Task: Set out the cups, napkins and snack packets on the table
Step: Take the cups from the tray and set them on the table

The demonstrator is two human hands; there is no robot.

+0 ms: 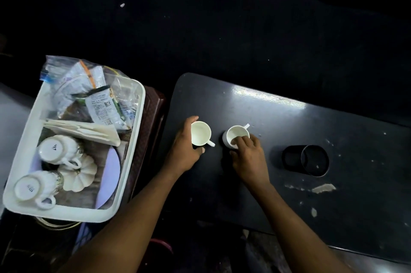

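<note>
Cup-setting step: left hand [185,148] wraps cup [200,133]; right hand [248,153] pinches rim of second cup [236,136] on table [333,128]. Next, likely: release, reach tray [131,139] for remaining cups.

Setting: informal domestic or pantry-type refreshment corner, dimly lit; exact room type cannot be told. Evidence: one small dark table [311,130] with rounded corners, a built-in cup-holder recess [305,160] and chipped, scuffed finish, of the portable lap-desk kind. One white plastic tray [133,161], resting on a brown woven-pattern stool [153,112], stocked with overturned white teacups [56,149], folded napkins [82,130] and bagged snack packets [100,105]. Two plain white cups [236,136] upright on the table. Surrounding floor dark, speckled with light crumbs.
</note>
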